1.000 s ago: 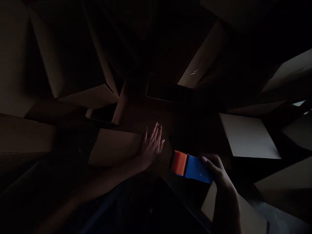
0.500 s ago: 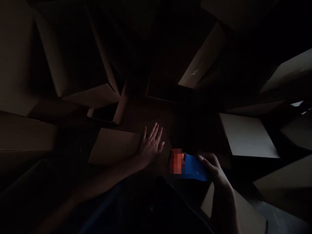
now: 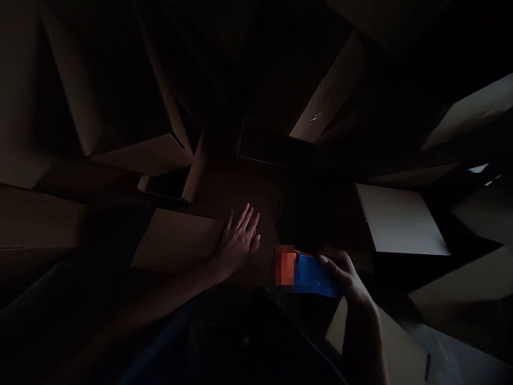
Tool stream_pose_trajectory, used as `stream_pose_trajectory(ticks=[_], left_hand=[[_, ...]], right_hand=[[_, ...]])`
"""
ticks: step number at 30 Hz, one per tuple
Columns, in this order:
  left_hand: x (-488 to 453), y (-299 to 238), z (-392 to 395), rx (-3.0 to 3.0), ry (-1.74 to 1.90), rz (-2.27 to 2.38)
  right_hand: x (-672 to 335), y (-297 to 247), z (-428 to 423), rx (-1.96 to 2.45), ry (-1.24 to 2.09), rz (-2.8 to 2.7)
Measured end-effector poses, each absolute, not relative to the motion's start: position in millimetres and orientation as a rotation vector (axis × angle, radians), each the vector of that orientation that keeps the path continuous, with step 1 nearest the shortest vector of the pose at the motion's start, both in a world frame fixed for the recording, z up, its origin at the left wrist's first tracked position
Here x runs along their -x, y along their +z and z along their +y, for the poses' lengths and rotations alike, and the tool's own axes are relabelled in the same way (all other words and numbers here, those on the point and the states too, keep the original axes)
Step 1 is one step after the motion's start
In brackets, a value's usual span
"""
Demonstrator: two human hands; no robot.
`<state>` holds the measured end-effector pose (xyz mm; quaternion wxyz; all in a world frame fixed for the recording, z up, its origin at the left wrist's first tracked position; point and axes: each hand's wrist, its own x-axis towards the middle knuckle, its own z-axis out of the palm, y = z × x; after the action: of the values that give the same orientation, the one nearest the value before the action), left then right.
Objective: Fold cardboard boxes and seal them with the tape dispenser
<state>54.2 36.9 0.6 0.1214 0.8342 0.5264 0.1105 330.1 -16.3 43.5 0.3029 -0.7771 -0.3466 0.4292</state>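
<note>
My left hand (image 3: 238, 238) lies flat with fingers stretched out on brown cardboard, close to a raised cardboard flap (image 3: 180, 239). My right hand (image 3: 342, 270), to the right and nearer to me, has its thumb and fingers closed around a blue and orange object (image 3: 315, 272). The left end of that object is blurred into coarse blocks, so its kind is hidden. Dim light leaves the cardboard under both hands hard to make out.
Cardboard boxes crowd all sides. An open box (image 3: 144, 155) stands at the upper left, and a pale flap (image 3: 403, 219) juts out at right. Another panel (image 3: 328, 88) slants at the upper middle. Grey floor (image 3: 444, 347) shows at the lower right.
The whole scene has shifted slightly left in view. Relative to the boxes, both hands have hardly moved, and the right still grips the blue and orange object.
</note>
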Motion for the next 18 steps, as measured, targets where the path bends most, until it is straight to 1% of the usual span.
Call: stream_pose_trajectory(ticks=[3, 8, 13, 18], left_hand=[[-56, 1, 36, -2.440, 0.340, 1.550], [-55, -3, 37, -2.449, 0.373, 1.561], [-55, -4, 38, -2.491, 0.363, 1.562], [-55, 0, 39, -2.490, 0.363, 1.567]], right_hand=[[-335, 42, -19, 2.087, 1.161, -0.902], [-345, 42, -18, 2.152, 1.092, -0.988], [-348, 48, -9, 2.106, 1.358, -1.322], [-349, 53, -6, 2.044, 1.365, -1.432]])
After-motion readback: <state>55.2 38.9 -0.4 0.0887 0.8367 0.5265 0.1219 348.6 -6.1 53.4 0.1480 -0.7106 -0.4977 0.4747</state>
